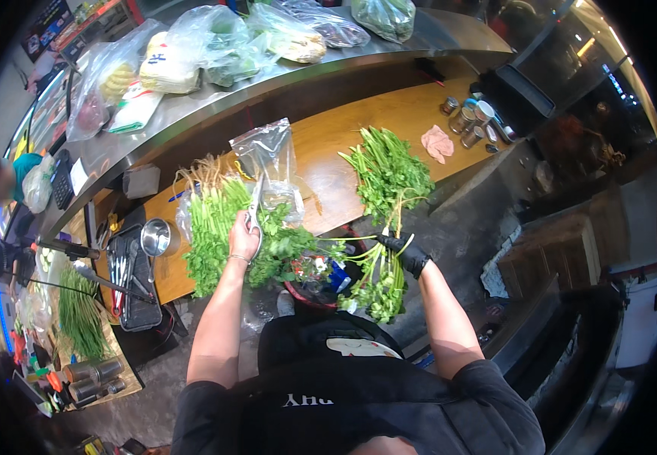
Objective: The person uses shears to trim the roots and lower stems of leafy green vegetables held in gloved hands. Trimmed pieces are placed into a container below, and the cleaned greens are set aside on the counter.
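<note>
My bare left hand (241,239) grips a pair of scissors (255,209), blades pointing away from me, above a heap of leafy green herbs (215,227) with pale roots at the far end. In a black glove, my right hand (408,253) holds a bunch of green stems (385,284) whose leaves hang toward my apron. A second pile of herbs (385,168), looking like cilantro, lies farther right on the wooden counter (328,176). Below and between my hands stands a red-rimmed bin (306,300) with waste and plastic inside.
A clear plastic bag (266,151) lies behind the left heap. Left of it are a metal pot (156,237) and a black tray of utensils (131,278). Jars (462,120) and a pink cloth (437,144) sit at right. Bagged vegetables (226,48) line the raised steel shelf (340,62).
</note>
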Demonstrator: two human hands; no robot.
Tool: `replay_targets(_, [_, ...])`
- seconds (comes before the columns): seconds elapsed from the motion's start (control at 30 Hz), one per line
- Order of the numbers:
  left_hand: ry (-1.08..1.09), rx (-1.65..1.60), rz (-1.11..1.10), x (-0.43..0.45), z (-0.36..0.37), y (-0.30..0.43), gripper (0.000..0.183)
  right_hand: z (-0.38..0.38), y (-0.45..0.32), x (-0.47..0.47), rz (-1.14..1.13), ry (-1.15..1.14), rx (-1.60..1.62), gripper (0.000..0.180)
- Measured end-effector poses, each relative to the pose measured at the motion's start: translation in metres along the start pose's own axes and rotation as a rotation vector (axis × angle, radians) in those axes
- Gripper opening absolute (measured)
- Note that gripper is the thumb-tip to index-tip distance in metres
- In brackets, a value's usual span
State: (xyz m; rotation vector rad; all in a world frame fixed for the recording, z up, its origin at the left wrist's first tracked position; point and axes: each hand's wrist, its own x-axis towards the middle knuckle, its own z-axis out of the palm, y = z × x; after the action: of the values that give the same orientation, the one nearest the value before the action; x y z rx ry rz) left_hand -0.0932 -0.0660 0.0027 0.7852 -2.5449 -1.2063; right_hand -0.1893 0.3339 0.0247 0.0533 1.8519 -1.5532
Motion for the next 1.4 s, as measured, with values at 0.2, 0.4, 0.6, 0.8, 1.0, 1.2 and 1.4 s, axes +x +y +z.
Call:
replay_targets(0.2, [0.054, -0.147, 0.124, -0.015, -0.002, 0.018, 0.025, 0.020, 0.002, -0.002, -0.159, -0.023, 0.075, 0.027])
replay_targets(0.4, [-0.052, -0.027, 0.129, -0.024, 0.024, 0.015, 0.025, -0.005, 0.004, -0.014, -0.105, -0.057, 0.359, 0.025])
replay_targets(0.6, [-0.136, -0.070, 0.130, -0.055, 0.018, 0.030, 0.034, -0.050, 0.027, -0.036, -0.005, 0.096, 0.063, 0.030])
replay_targets(0.8, [-0.300, 0.109, 0.260, -0.105, 0.059, 0.078, 0.045, -0.005, 0.042, -0.023, 0.059, -0.042, 0.108, 0.030])
replay_targets(1.0, [-0.511, -0.504, 0.159, -0.112, 0.112, 0.081, 0.032, 0.048, 0.033, -0.001, 0.105, -0.190, 0.336, 0.028])
replay_targets(1.2, [-0.485, -0.300, 0.127, -0.105, 0.114, 0.061, 0.038, 0.066, 0.035, 0.020, 0.013, -0.111, -0.064, 0.024])
replay_targets(1.4, [-0.580, -0.375, -0.016, -0.092, 0.096, 0.053, 0.035, 0.070, 0.055, 0.039, 0.090, -0.005, -0.185, 0.020])
